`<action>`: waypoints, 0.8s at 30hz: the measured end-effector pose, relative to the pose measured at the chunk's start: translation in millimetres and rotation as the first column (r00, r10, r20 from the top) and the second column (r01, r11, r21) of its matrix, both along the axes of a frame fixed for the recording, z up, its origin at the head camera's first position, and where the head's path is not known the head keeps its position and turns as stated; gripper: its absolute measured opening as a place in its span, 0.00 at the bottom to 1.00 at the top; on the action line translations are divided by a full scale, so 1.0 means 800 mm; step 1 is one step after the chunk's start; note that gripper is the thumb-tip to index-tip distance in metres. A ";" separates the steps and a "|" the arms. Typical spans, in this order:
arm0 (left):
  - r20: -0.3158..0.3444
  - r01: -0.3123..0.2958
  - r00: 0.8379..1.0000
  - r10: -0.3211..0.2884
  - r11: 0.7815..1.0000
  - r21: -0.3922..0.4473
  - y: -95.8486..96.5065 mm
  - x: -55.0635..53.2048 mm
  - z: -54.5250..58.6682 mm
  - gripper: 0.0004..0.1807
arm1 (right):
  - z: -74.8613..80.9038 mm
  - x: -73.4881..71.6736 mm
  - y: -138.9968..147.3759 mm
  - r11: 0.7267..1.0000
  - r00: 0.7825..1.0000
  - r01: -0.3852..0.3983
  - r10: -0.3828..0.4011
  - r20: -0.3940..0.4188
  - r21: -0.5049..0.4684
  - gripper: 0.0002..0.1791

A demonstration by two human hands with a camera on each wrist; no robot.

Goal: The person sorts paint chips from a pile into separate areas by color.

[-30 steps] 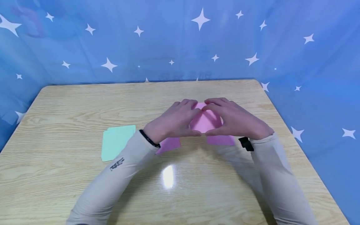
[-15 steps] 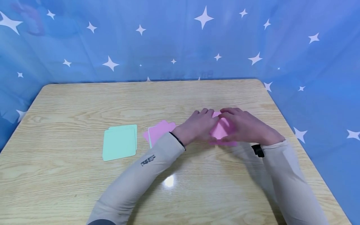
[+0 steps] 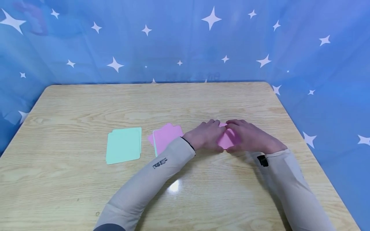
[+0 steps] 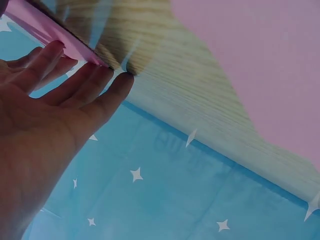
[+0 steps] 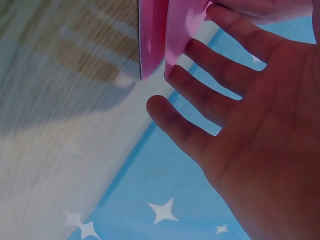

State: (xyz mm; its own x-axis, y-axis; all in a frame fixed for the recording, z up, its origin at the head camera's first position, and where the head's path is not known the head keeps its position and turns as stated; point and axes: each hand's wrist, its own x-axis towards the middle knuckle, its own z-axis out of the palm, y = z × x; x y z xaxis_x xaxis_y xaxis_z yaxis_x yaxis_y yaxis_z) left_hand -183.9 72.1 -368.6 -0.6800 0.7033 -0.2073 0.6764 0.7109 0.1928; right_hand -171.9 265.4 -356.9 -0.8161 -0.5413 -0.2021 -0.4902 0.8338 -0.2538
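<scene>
Both hands are grasping one thing: the left hand (image 3: 206,137) and the right hand (image 3: 251,138) are bracketing a pink card (image 3: 227,138) between bent fingers on its far edge and thumbs on the near one. It is sitting right of the middle of the table (image 3: 57,192), partly hidden by the hands. It is looking thin, flat, straight-edged and plain, so it is probably light, fairly stiff and a little slippery, easily creased if squeezed; opposite edges are seeming the best hold. A second pink layer (image 5: 151,37) is showing beside it, separated by a gap. Farther left, a fanned pink pile (image 3: 167,138) is lying near overlapping mint cards (image 3: 123,146).
</scene>
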 end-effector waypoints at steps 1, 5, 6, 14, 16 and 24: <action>0.002 0.001 1.000 -0.001 1.000 0.002 0.000 0.000 0.000 0.45 | -0.001 0.000 0.001 1.000 1.000 0.000 0.000 0.002 -0.003 0.44; 0.006 0.002 1.000 -0.002 1.000 -0.005 -0.002 0.002 0.001 0.44 | -0.001 0.001 -0.001 1.000 1.000 -0.014 0.014 -0.002 -0.012 0.44; 0.005 0.001 1.000 -0.001 1.000 -0.004 -0.004 0.003 0.002 0.44 | 0.000 0.002 -0.003 1.000 1.000 -0.015 0.015 -0.004 -0.010 0.44; -0.007 -0.059 0.998 0.060 0.998 0.035 -0.039 0.003 0.021 0.45 | 0.014 -0.001 -0.029 1.000 0.998 -0.027 0.026 -0.057 -0.007 0.48; 0.010 -0.111 0.994 0.111 0.993 0.044 -0.053 0.003 0.029 0.46 | 0.018 -0.004 -0.040 0.999 0.997 -0.032 0.030 -0.072 -0.017 0.49; 0.014 -0.244 0.970 0.244 0.967 0.078 -0.127 0.013 0.051 0.51 | 0.035 -0.009 -0.087 0.997 0.997 -0.063 0.060 -0.055 -0.043 0.55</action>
